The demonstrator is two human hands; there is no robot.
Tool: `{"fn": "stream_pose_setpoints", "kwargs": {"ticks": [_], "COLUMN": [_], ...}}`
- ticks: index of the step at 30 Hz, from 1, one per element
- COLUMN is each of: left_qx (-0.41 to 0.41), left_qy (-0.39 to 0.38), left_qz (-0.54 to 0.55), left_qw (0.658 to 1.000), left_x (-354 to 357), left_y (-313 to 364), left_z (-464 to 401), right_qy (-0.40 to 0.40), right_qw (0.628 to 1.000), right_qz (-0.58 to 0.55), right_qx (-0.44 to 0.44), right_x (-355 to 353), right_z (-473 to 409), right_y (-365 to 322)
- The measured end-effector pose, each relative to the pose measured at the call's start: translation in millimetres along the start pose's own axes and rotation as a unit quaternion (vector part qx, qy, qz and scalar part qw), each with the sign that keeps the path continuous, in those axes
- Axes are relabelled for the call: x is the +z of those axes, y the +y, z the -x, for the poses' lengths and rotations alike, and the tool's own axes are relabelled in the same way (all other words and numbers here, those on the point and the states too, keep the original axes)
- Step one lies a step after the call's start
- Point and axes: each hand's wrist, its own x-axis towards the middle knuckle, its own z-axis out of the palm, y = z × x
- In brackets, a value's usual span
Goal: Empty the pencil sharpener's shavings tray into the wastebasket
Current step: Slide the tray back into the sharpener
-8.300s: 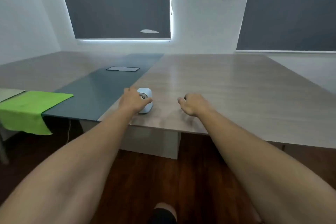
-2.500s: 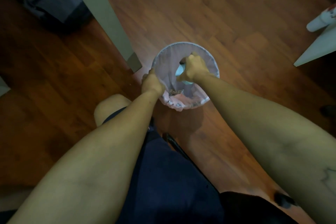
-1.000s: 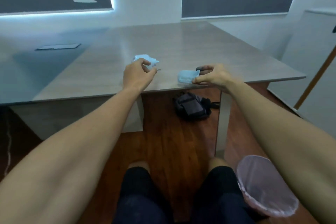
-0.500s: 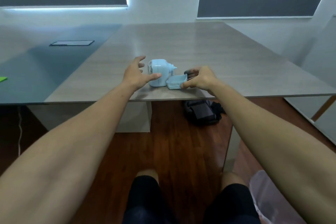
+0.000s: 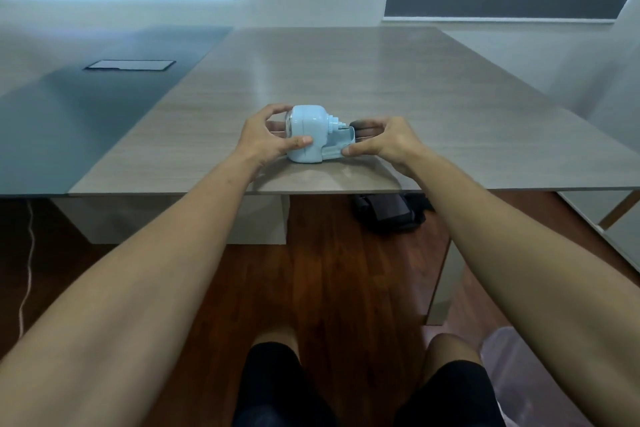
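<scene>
Sharpener (image 5: 308, 133): pale blue, upright on table (image 5: 381, 87), near front edge. Left hand (image 5: 265, 137) clasps its body, thumb on near side, fingers (image 5: 277, 111) curled over far side.
Tray (image 5: 337, 146): pale blue, part-way into sharpener's right side, rest sticking out. Right hand (image 5: 382, 142) pinches its outer end between thumb and fingers.
Wastebasket (image 5: 512, 367): pale liner, on floor at lower right, beside right knee, partly hidden by forearm.
Bag (image 5: 388, 211): dark, on floor under table.
</scene>
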Motion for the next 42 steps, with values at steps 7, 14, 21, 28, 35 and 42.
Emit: {"fn": "stream_pose_setpoints", "kwargs": {"ticks": [7,14,21,28,35,42], "left_qx": [0.013,0.013,0.004,-0.009,-0.029,-0.061], "left_qy": [-0.020,0.000,0.044,0.167,0.308,0.373], "left_qz": [-0.017,-0.010,-0.077,-0.144,-0.180,-0.206], "left_qw": [1.000,1.000,0.996,0.975,0.934,0.903], "left_x": [7,9,3,-18,-61,-92], "left_y": [8,9,6,-6,-19,-24], "left_z": [5,8,6,16,25,21], "right_qy": [-0.014,0.023,0.013,0.042,0.066,0.080], "right_qw": [1.000,1.000,1.000,0.996,0.994,0.993], "right_qz": [0.005,-0.020,-0.006,0.082,0.089,0.083], "right_qx": [-0.018,-0.002,0.002,0.001,-0.012,-0.027], "right_x": [26,34,38,57,66,62], "right_z": [-5,-8,-3,-1,-8,-9], "right_y": [8,16,9,-2,1,7]}}
